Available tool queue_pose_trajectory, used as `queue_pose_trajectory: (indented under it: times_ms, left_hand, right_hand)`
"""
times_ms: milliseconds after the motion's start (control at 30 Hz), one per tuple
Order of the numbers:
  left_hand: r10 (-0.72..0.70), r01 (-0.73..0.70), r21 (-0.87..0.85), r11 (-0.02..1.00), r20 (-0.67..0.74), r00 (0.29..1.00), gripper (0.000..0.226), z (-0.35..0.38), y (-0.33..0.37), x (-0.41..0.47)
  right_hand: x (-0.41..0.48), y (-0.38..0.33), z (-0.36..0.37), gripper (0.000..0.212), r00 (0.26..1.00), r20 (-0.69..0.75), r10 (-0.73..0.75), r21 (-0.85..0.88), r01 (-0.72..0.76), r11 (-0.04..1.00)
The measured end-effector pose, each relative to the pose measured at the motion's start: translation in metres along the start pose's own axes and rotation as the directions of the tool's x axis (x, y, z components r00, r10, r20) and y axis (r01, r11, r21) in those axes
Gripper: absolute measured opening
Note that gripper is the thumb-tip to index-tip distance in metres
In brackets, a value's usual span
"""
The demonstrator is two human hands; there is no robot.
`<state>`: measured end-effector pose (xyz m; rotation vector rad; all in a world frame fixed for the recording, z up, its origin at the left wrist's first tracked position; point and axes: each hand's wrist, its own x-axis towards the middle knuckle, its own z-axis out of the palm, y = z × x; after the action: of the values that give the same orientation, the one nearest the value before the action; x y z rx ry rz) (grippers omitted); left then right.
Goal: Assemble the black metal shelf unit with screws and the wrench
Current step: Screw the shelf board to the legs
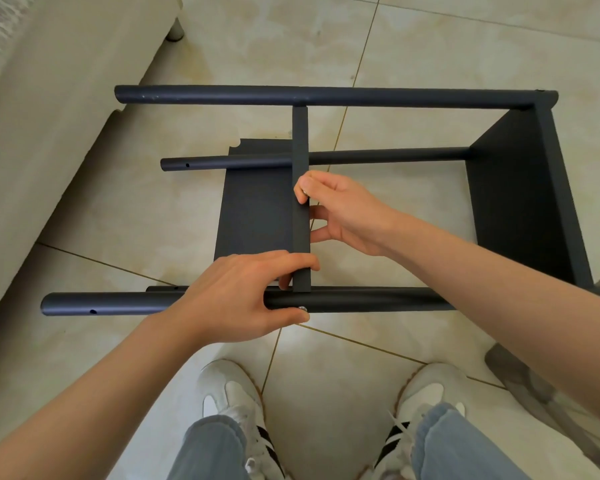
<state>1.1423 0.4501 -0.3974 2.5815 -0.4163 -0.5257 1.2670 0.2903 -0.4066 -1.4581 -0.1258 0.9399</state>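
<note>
Screw (pixel 302 309) sits in near tube (pixel 378 300) right at L hand (pixel 236 299), which grips it; shelf panel (pixel 300 140) runs perpendicular, pinched by R hand (pixel 347 216), farther off.

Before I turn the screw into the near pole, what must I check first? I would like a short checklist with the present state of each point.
1. Contact of middle shelf with near pole: ok, they touch.
2. Contact with far pole: ok.
3. Depth of screw in near pole: cannot tell, the thumb partly covers it.
4. Grip of left hand on near pole: ok.
5. Grip of right hand on middle shelf: ok.
6. Presence of wrench: cannot tell, none in view.
</note>
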Motion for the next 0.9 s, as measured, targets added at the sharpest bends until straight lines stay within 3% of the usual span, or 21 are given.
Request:
queue_pose_trajectory:
  times_ms: [300,400,600,900]
  left_hand:
    - [0.048,-0.04,0.092,0.995,-0.082,0.996,0.064,0.003,-0.003,-0.001]
    - [0.084,-0.072,0.08,0.994,-0.16,0.984,0.063,0.005,-0.005,-0.003]
    - [0.133,-0.128,0.057,0.99,-0.083,0.988,0.063,0.004,-0.005,0.002]
    - [0.131,-0.125,0.073,0.99,-0.095,0.987,0.076,0.006,-0.006,0.001]
  right_hand:
    - [-0.021,0.023,-0.026,0.026,0.984,-0.114,0.139,-0.097,-0.15,0.984]
    - [-0.031,0.033,-0.032,0.024,0.973,-0.054,0.223,-0.087,-0.227,0.97]
    - [-0.04,0.033,-0.039,0.021,0.937,0.124,0.327,-0.167,-0.306,0.937]
    - [-0.034,0.033,-0.029,0.015,0.891,0.226,0.393,-0.212,-0.349,0.913]
